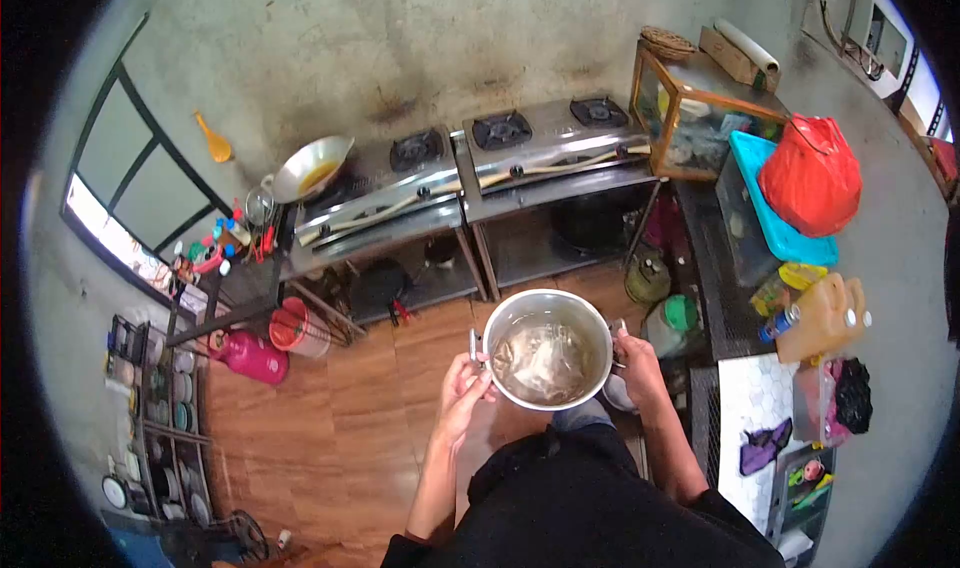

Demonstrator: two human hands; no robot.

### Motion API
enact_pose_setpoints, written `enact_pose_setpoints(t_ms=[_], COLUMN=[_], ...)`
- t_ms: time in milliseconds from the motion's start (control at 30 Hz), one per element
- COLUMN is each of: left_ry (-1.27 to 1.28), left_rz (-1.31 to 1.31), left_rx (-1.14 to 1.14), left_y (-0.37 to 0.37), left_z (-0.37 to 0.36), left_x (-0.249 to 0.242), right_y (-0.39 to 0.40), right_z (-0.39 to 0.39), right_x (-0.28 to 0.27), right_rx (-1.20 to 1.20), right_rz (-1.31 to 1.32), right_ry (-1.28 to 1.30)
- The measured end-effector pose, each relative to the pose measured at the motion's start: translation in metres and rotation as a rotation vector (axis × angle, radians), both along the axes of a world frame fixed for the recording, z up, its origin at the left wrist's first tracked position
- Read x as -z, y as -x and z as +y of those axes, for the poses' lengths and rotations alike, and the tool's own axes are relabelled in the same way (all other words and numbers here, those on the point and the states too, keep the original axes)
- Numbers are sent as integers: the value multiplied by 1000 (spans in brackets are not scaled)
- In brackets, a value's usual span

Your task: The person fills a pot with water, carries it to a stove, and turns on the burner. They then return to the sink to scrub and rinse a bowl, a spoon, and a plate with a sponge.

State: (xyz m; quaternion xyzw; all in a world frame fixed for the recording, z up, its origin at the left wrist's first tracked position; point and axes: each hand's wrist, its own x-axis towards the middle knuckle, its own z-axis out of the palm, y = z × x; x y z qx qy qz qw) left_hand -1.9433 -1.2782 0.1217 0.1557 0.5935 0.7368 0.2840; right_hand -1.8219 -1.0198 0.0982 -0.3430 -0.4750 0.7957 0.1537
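A silver metal pot [500, 393] is held in front of my body, above the wooden floor. Cloudy liquid [545, 356] fills part of it, with pale pieces in it that I cannot identify. My left hand [466, 388] grips the handle on the pot's left side, thumb toward the rim. On the opposite side my right hand [636, 366] is wrapped round the other handle. The pot looks roughly level. My fingers partly hide both handles.
Ahead, two gas stoves [490, 178] stand on a metal bench along the wall, with a wok [305, 168] on the left one. A counter on the right bears a red bag [812, 176] and jugs [815, 318]. A pink gas cylinder [250, 356] and dish rack [165, 418] are left.
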Motion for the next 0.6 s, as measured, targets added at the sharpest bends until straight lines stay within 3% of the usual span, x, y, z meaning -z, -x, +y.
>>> enact_pose_setpoints(t_ms=[167,300,367,433,500,600], left_ry=[4,-14,-5,-31,-35,-22], left_rz=[40,21,24,11,-8,-44], left_rx=[20,-18,-33,-84,-82,-98], left_y=[125,210,257,300,345,413], left_z=[76,135,164,186,209,246], left_x=[7,15,13,12,11,9], right_y=[119,220,273,330,384,462], right_z=[84,154,187,204,245,265], right_x=[12,29,20,7,25,-2], right_rx=[-39,-89,-155,-103,-171,-127], right_rz=[-45,111,10,95,0,10], right_ry=[-5,-12,-46,-96,-53,-128])
